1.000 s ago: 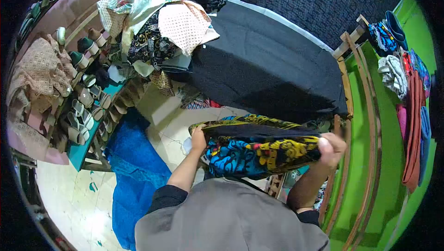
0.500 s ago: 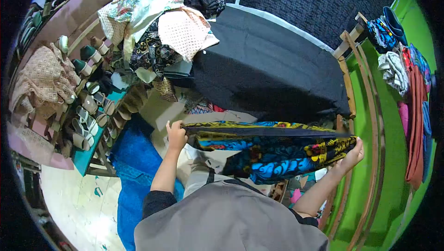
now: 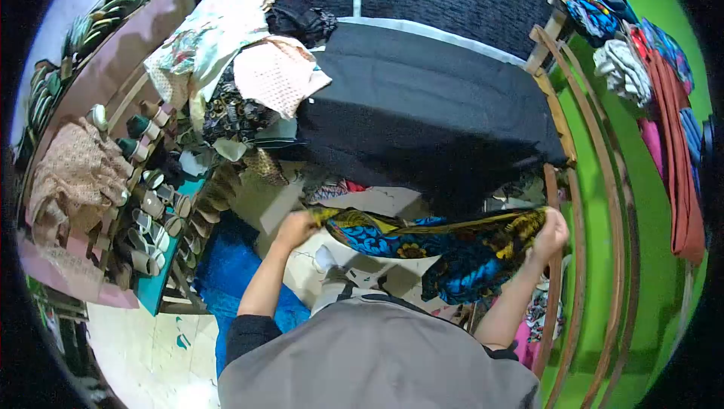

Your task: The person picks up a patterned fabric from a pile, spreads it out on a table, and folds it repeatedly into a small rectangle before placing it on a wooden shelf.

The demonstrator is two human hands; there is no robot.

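A patterned cloth (image 3: 400, 239) in blue, yellow and black is stretched between my two hands, in front of my body and above the floor. My left hand (image 3: 299, 228) grips its left end, fingers closed round the edge. At the other end, my right hand (image 3: 552, 234) is closed on the gathered corner. The cloth sags a little between them, and a looser fold hangs lower on the right side. Beyond it stands a table draped in black cloth (image 3: 430, 100).
Folded and heaped fabrics (image 3: 279, 73) lie on the table's left end. A shoe rack (image 3: 170, 247) stands at left, with blue cloth (image 3: 241, 258) on the floor beside it. Wooden rails (image 3: 603, 183) run along the green wall at right, where garments (image 3: 671, 160) hang.
My hands have come slightly closer together, the right one moving inward. The cloth has gone from a taut, wide span to a narrower, sagging one. The view has shifted a little.
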